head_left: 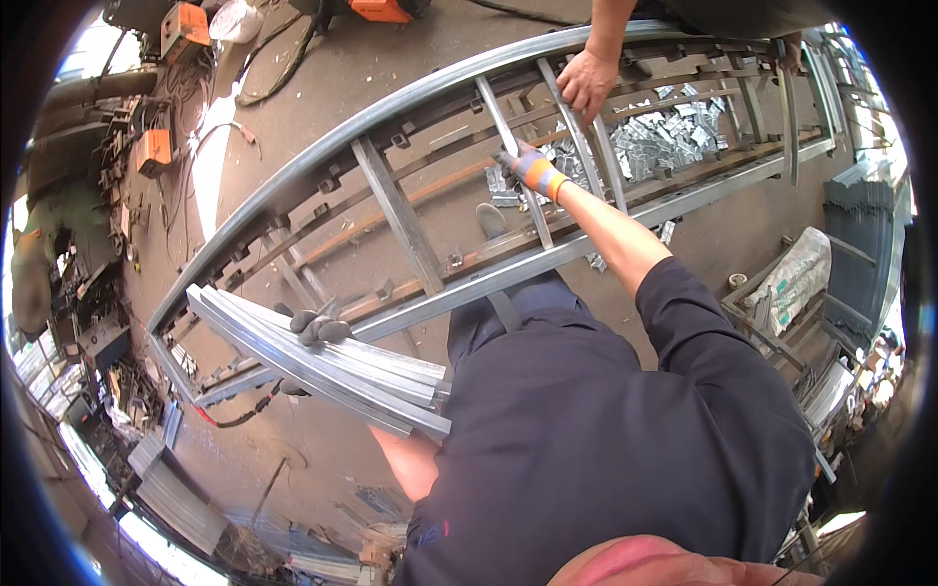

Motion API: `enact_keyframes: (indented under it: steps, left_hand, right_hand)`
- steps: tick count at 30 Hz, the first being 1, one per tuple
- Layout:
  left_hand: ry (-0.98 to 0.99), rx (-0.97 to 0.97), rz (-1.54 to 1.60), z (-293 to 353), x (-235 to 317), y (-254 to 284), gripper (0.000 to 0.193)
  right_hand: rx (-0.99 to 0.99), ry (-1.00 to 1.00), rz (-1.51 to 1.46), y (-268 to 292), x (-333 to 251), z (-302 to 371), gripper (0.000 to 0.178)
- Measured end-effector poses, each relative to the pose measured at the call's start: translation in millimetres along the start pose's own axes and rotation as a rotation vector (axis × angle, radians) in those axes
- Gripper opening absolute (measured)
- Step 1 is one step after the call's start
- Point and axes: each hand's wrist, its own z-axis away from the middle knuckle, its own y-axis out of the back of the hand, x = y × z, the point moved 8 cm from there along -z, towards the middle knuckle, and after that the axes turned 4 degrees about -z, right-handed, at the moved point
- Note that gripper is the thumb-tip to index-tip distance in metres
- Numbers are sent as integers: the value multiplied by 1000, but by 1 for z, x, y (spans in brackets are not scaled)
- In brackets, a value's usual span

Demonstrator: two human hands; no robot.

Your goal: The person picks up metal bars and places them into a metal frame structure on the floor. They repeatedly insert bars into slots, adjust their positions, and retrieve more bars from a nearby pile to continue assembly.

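Upper left: orange machine (pixel 153 151), boxy, well apart from the work. Left of centre: carrying a bundle of silver metal bars (pixel 322 363) in the left hand (pixel 318 327), grey-gloved, closed over the bundle's far edge from beneath. Bundle slanted, outer end over the left part of a large curved metal frame (pixel 410 93). Across the middle to upper right: rest of that frame, low and long, with members crossing inside. Centre: reaching out with the right hand (pixel 528 168), in grey and orange, apparently closed around a cross bar (pixel 493 109) spanning the frame edge to edge. Just right: two more bars (pixel 576 137). At their upper ends: co-worker's hand (pixel 588 83), bare; cannot tell whether gripping or only resting. Seen through the frame: pile of small shiny metal pieces (pixel 660 132). Far right: stack of grey ridged metal lengths (pixel 860 254).

Step in hand, as judged: placing or spacing cross bars on the frame. Next move probably calls for squaring this bar against both edges before letting go, bundle kept clear.
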Motion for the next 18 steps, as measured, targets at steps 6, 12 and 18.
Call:
enact_keyframes:
  steps: [6, 12, 18]
  left_hand:
    - [150, -83, -24, -12, -15, -7, 97]
    - [193, 13, 5, -10, -8, 20, 90]
    - [119, 15, 63, -10, -11, 20, 89]
  right_hand:
    - [331, 149, 383, 22, -37, 8, 57]
    - [70, 135, 493, 17, -59, 23, 63]
    - [247, 376, 760, 35, -104, 55, 62]
